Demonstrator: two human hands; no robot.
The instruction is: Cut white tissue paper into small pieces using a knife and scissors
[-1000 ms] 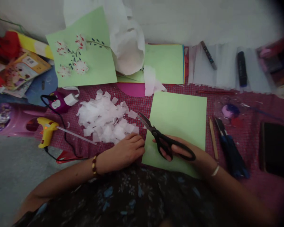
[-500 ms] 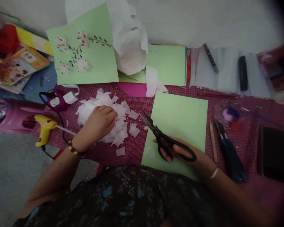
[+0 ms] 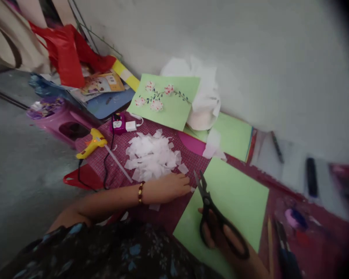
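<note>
My left hand [image 3: 168,188] lies low over the table with fingers bunched, its fingertips at a small white paper scrap [image 3: 192,189] beside the green sheet's left edge. My right hand [image 3: 225,238] has its fingers through the handles of black scissors [image 3: 208,205]; the blades are slightly apart and point away from me, toward the far side. Under the scissors lies a plain green sheet [image 3: 241,193]. Behind my left hand is a heap of torn or cut white paper pieces [image 3: 152,155], with a few loose ones around it.
A yellow glue gun [image 3: 94,142] with a glue stick lies left of the heap, near a purple power socket [image 3: 118,123]. A green card with paper blossoms [image 3: 165,101] leans at the back beside crumpled white paper [image 3: 205,108]. Markers [image 3: 311,176] and tools lie right.
My left hand has left the paper heap and moved right and toward me, to the scrap by the green sheet. The scissors stay in my right hand. The view has swung left and tilted.
</note>
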